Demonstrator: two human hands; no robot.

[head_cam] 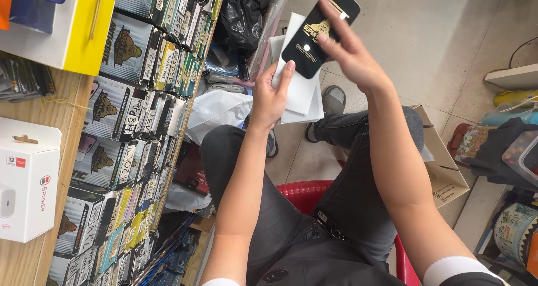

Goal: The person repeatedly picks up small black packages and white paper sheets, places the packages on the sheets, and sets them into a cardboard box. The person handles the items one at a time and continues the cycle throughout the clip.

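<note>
The black screen protector (319,31) is a thin, flat, glossy sheet with rounded corners and gold printing, held in the air above the person's lap and tilted off upright. The right hand (350,53) clamps it along its right edge, fingers together across the face. Just beneath the protector, touching its lower end, lies a stack of white paper sleeves (300,90), matte and square-cornered; the left hand (272,95) grips that stack from the left, with the fingers closed on it and one fingertip laid against the protector's lower left edge.

Above and right of the protector the pale tiled floor (437,45) lies open. Left of the protector, a wall of shelved boxes (145,112), glossy cardboard with handwritten white labels, stands close. Crumpled black plastic bags (241,17) sit just left of the protector's top. Below it are the dark grey trousers (336,207) and the rim of a red plastic stool (305,193). Lower right of the protector, a brown cardboard box (443,168) stands beside the knee. Far left, a white carton (28,179) rests on a wooden shelf (61,107).
</note>
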